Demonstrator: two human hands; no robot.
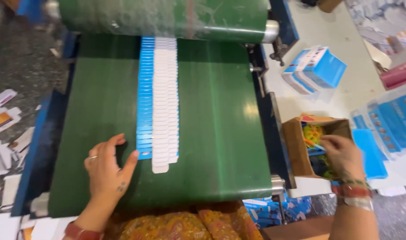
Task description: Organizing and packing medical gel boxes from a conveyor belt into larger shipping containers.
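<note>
A long overlapped row of flat blue-and-white cartons (157,102) lies down the middle of a green conveyor belt (216,129). My left hand (107,166) rests open on the belt, fingertips touching the near left end of the row. My right hand (343,153) reaches into a small brown cardboard box (296,149) that holds coloured rubber bands (313,132), with fingers pinched inside it; what they hold is hidden.
A green roller (167,18) spans the far end of the belt. A stack of blue-and-white cartons (314,70) sits on the pale table (345,35) at right, with more blue cartons (389,124) beside the box. Loose cartons (3,115) litter the floor at left.
</note>
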